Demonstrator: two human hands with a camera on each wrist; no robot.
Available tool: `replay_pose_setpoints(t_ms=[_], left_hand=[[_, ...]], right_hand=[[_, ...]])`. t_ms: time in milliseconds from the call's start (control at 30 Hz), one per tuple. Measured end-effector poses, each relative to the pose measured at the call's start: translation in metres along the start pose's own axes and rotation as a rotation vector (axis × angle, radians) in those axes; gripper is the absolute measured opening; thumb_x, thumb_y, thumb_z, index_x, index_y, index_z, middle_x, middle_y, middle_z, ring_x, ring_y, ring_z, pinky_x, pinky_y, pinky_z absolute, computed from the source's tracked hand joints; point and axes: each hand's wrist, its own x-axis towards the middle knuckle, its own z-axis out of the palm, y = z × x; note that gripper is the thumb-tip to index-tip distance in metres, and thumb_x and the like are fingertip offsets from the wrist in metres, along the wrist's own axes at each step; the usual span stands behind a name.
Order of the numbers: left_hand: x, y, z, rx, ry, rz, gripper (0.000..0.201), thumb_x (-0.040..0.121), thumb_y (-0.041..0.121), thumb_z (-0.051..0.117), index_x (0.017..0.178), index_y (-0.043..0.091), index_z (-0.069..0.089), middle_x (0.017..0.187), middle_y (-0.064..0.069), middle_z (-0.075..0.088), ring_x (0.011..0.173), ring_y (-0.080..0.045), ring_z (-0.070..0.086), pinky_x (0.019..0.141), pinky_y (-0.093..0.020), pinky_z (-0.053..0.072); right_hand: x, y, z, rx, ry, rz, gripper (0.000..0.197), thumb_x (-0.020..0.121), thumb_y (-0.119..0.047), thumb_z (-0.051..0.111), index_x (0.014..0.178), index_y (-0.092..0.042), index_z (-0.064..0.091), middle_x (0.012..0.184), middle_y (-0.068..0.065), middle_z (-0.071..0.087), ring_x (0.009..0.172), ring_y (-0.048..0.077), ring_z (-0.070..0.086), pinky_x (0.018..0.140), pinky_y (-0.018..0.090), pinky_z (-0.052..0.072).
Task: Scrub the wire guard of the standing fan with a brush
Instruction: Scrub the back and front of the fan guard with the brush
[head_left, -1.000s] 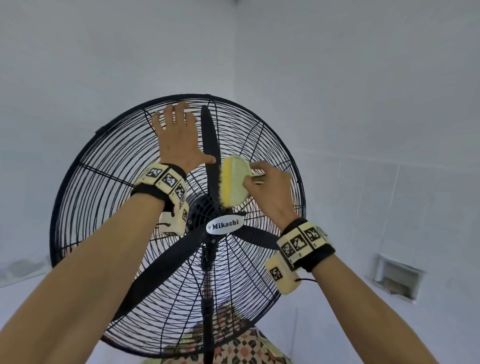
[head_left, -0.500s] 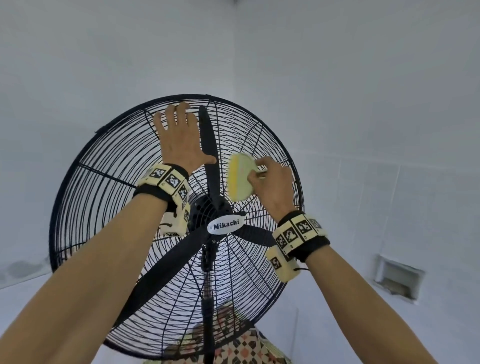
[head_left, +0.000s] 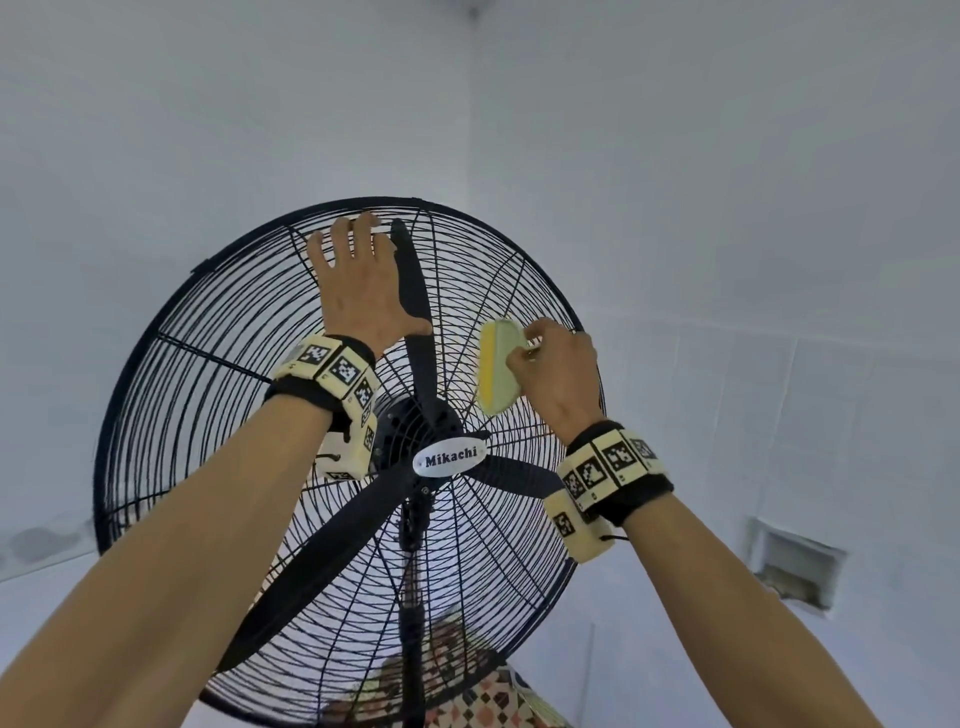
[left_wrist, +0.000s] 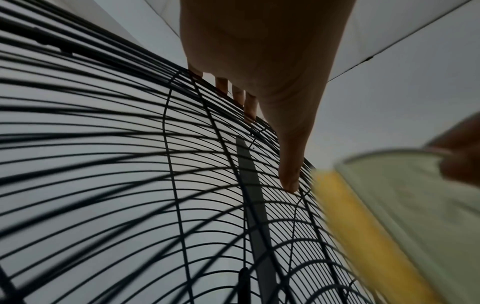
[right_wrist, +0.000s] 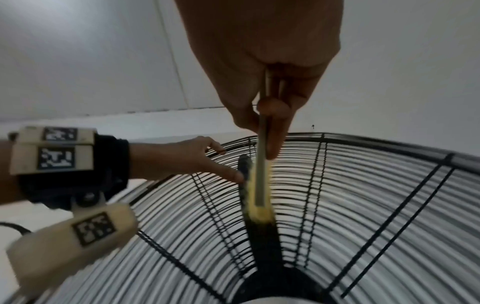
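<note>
A black standing fan fills the middle of the head view, its round wire guard (head_left: 208, 364) facing me, with black blades and a "Mikachi" badge (head_left: 450, 460) at the hub. My right hand (head_left: 553, 371) grips a pale green scrub brush (head_left: 501, 366) with yellow bristles and holds it against the guard's upper right wires (right_wrist: 337, 205). The brush (right_wrist: 261, 193) is seen edge-on in the right wrist view. My left hand (head_left: 358, 280) lies flat on the upper guard, fingers straight, fingertips (left_wrist: 249, 111) near the top rim and the thumb on the wires.
The fan stands in a corner of pale walls (head_left: 727, 208). A recessed wall niche (head_left: 795, 569) sits low on the right. A patterned cloth or tile (head_left: 467, 696) shows below the guard behind the fan's pole (head_left: 413, 649).
The brush and my right hand have slid to the right and slightly up across the guard, away from the hub. My left hand has stayed flat on the upper guard.
</note>
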Motion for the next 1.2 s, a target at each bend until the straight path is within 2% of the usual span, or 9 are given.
replay_pose_setpoints(t_ms=[167,267,433,533,600,733,867,1100,1200], left_hand=[[-0.001,0.004,-0.001,-0.010,0.012,0.003,0.121,0.057,0.077,0.085,0.146,0.007,0.044,0.163,-0.013,0.026,0.150,-0.039,0.023,0.123,-0.062,0.014],[0.001,-0.002,-0.001,-0.016,-0.003,-0.009,0.120,0.056,0.076,0.086,0.146,0.008,0.045,0.162,-0.012,0.027,0.150,-0.038,0.022,0.123,-0.062,0.015],[0.001,0.001,-0.001,-0.016,-0.009,-0.010,0.120,0.055,0.076,0.086,0.146,0.010,0.045,0.161,-0.012,0.027,0.150,-0.037,0.022,0.123,-0.061,0.015],[0.000,0.005,0.000,-0.033,0.008,-0.007,0.119,0.056,0.073,0.088,0.146,0.009,0.044,0.162,-0.011,0.026,0.150,-0.037,0.022,0.124,-0.061,0.013],[0.000,0.003,-0.001,-0.025,-0.005,-0.012,0.120,0.057,0.074,0.087,0.148,0.009,0.043,0.164,-0.012,0.025,0.151,-0.038,0.020,0.124,-0.061,0.012],[-0.001,0.001,-0.002,-0.019,-0.008,-0.018,0.119,0.058,0.075,0.086,0.147,0.010,0.043,0.165,-0.012,0.024,0.152,-0.037,0.019,0.124,-0.061,0.012],[-0.002,0.006,-0.002,-0.024,0.003,-0.008,0.117,0.058,0.073,0.087,0.145,0.008,0.044,0.163,-0.012,0.026,0.151,-0.037,0.021,0.124,-0.060,0.012],[-0.001,0.000,0.000,-0.017,0.012,-0.007,0.116,0.055,0.075,0.087,0.143,0.010,0.047,0.162,-0.011,0.028,0.150,-0.037,0.022,0.124,-0.060,0.014],[0.000,0.006,0.000,-0.019,0.007,-0.008,0.116,0.055,0.074,0.087,0.143,0.010,0.046,0.162,-0.011,0.027,0.150,-0.037,0.022,0.124,-0.060,0.014]], right_hand=[[0.002,-0.024,0.007,0.247,0.023,-0.067,0.028,0.091,-0.040,0.065,0.117,-0.029,0.066,0.093,-0.009,0.074,0.093,0.019,0.070,0.086,0.044,0.059],[0.011,-0.013,0.006,0.217,0.043,0.029,0.030,0.094,-0.027,0.067,0.122,-0.016,0.066,0.099,0.003,0.075,0.089,0.020,0.069,0.069,0.019,0.054],[0.018,-0.013,-0.005,0.114,0.049,0.012,0.029,0.096,-0.020,0.064,0.123,-0.009,0.064,0.102,0.008,0.072,0.077,0.007,0.052,0.065,0.004,0.040],[0.015,-0.022,0.000,0.248,0.032,-0.072,0.027,0.094,-0.020,0.067,0.119,-0.011,0.067,0.094,0.006,0.074,0.078,0.013,0.070,0.068,0.029,0.063],[0.018,-0.022,-0.003,0.159,0.024,-0.028,0.027,0.095,-0.018,0.065,0.121,-0.008,0.065,0.098,0.012,0.072,0.083,0.020,0.068,0.071,0.038,0.061],[0.027,-0.020,-0.016,-0.070,-0.007,0.011,0.030,0.098,-0.021,0.060,0.123,-0.005,0.061,0.109,0.017,0.064,0.092,0.024,0.054,0.074,0.035,0.048],[0.023,-0.031,-0.013,0.134,-0.006,-0.076,0.025,0.093,-0.022,0.067,0.116,-0.012,0.067,0.095,0.002,0.070,0.071,-0.003,0.055,0.064,0.020,0.053],[0.027,-0.023,-0.020,-0.110,-0.035,0.016,0.029,0.099,-0.020,0.059,0.123,-0.004,0.061,0.112,0.017,0.062,0.100,0.028,0.057,0.072,0.029,0.041],[0.029,-0.034,-0.016,0.042,-0.024,-0.054,0.026,0.095,-0.025,0.065,0.118,-0.013,0.065,0.101,0.007,0.067,0.088,0.010,0.057,0.063,0.020,0.038]])
